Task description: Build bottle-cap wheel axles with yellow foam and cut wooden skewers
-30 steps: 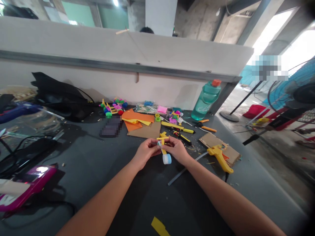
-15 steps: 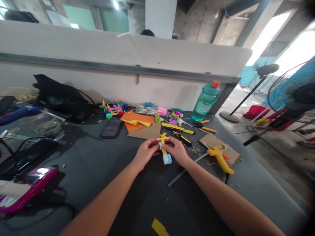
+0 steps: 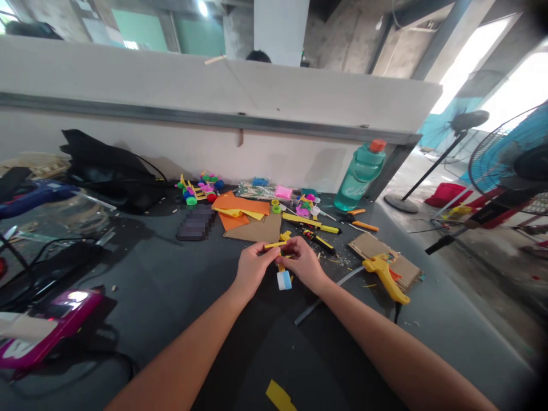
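Note:
Between my hands, above the dark table, is a small yellow craft toy (image 3: 286, 235) shaped like a cross. A light-blue and white bottle cap (image 3: 284, 280) sits at its near end. My left hand (image 3: 252, 269) pinches the toy from the left, beside its narrow yellow crosspiece (image 3: 275, 245). From the right, the fingers of my right hand (image 3: 306, 265) are closed on its middle. Fingers cover much of the toy's centre. To the right lies a yellow glue gun (image 3: 386, 278), a long clear glue stick (image 3: 319, 302) reaching from it toward my right wrist.
Beyond my hands lie orange sheets (image 3: 237, 204), cardboard (image 3: 257, 229), a yellow cutter (image 3: 311, 222) and orange-handled pliers (image 3: 362, 220). A green bottle (image 3: 359, 177) stands by the partition. A magenta device (image 3: 64, 325) and cables occupy the left. A yellow scrap (image 3: 279, 395) lies in front.
The toy has been turned in my fingers: its crosspiece now slants near my left fingertips, and the blue and white cap has shifted slightly left. Both hands keep hold.

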`<act>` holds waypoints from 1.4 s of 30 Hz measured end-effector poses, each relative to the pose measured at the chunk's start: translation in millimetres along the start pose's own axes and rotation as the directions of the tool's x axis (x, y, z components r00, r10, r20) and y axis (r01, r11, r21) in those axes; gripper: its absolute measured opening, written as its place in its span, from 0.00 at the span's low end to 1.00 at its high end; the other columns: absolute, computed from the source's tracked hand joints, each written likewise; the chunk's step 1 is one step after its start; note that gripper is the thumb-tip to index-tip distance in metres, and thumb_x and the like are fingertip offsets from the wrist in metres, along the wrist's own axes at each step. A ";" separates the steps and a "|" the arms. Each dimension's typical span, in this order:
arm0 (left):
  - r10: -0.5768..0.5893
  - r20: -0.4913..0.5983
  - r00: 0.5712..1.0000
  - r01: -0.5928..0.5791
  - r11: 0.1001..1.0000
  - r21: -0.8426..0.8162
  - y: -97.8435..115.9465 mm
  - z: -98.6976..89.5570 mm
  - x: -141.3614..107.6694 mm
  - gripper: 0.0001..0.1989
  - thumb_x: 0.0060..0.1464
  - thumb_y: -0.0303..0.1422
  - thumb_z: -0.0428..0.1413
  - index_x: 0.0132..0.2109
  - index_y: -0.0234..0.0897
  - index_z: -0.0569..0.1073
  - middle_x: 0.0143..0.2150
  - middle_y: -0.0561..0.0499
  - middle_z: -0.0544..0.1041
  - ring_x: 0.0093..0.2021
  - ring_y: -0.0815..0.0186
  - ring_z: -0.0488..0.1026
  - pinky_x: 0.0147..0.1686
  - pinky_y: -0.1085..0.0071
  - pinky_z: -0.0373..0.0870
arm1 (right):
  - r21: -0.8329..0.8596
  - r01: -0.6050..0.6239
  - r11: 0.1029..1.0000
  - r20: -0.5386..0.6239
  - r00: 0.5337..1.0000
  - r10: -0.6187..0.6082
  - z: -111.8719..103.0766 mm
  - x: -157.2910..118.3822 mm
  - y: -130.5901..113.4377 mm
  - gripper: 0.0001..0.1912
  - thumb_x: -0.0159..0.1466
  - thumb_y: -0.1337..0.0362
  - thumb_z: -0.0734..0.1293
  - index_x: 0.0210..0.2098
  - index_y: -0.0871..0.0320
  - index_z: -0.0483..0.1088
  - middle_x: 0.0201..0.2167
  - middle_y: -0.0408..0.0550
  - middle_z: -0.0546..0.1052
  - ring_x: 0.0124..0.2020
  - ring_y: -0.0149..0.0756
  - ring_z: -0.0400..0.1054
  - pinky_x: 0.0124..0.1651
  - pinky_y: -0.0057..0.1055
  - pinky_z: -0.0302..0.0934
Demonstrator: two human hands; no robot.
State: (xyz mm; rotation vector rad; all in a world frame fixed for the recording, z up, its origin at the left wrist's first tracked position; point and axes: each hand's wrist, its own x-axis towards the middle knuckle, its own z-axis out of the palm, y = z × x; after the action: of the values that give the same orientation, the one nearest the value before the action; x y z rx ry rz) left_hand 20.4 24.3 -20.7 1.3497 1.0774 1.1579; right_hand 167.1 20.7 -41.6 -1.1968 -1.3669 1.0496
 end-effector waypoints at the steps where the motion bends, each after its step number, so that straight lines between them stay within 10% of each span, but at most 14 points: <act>1: -0.012 -0.008 1.000 0.012 1.000 -0.028 1.1 0.5 -0.5 0.12 0.46 0.38 0.57 0.33 0.33 0.77 0.30 0.50 0.77 0.32 0.65 0.71 0.33 0.73 0.65 | 0.001 0.001 1.000 0.000 1.000 -0.001 0.4 -0.1 -0.5 0.22 0.46 0.60 0.73 0.35 0.55 0.60 0.31 0.43 0.73 0.34 0.35 0.70 0.35 0.33 0.65; 11: -0.101 -0.136 0.986 0.055 0.951 -0.304 6.2 -8.0 6.7 0.13 0.40 0.37 0.62 0.32 0.32 0.77 0.27 0.51 0.77 0.28 0.68 0.71 0.31 0.73 0.65 | 0.172 -0.010 0.985 -0.040 0.999 0.017 -0.6 -4.7 -15.8 0.14 0.57 0.51 0.65 0.34 0.54 0.62 0.32 0.44 0.71 0.35 0.37 0.69 0.30 0.31 0.65; 20: -0.194 0.033 0.980 0.180 0.818 -0.547 19.8 -8.4 6.2 0.15 0.36 0.34 0.66 0.33 0.31 0.77 0.31 0.49 0.78 0.31 0.66 0.73 0.35 0.68 0.70 | 0.374 -0.087 0.923 0.261 0.965 -0.014 4.2 -13.8 -30.2 0.19 0.55 0.55 0.67 0.45 0.51 0.65 0.33 0.42 0.70 0.35 0.35 0.68 0.33 0.32 0.67; 33: -0.142 0.191 0.971 0.212 0.884 -0.418 16.9 -9.8 2.4 0.13 0.40 0.30 0.63 0.37 0.33 0.75 0.30 0.50 0.76 0.29 0.68 0.73 0.30 0.73 0.69 | 0.336 -0.096 0.937 0.186 0.982 0.034 -0.1 -10.8 -26.0 0.17 0.55 0.55 0.68 0.41 0.54 0.65 0.27 0.41 0.72 0.28 0.32 0.69 0.30 0.30 0.65; 42: -0.269 0.159 0.950 0.309 0.729 -0.611 10.5 -11.5 10.9 0.11 0.40 0.24 0.62 0.34 0.35 0.74 0.35 0.51 0.76 0.35 0.67 0.74 0.36 0.71 0.73 | 0.162 -0.109 0.981 0.109 0.990 0.092 1.0 -5.6 -25.8 0.14 0.58 0.54 0.64 0.40 0.52 0.60 0.27 0.41 0.72 0.21 0.31 0.67 0.19 0.25 0.57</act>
State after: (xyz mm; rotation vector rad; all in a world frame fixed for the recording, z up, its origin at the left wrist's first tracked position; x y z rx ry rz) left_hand 10.6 35.7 -9.1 0.6477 0.7160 1.0942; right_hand 162.9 11.7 -17.1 -1.1104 -1.2768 1.2861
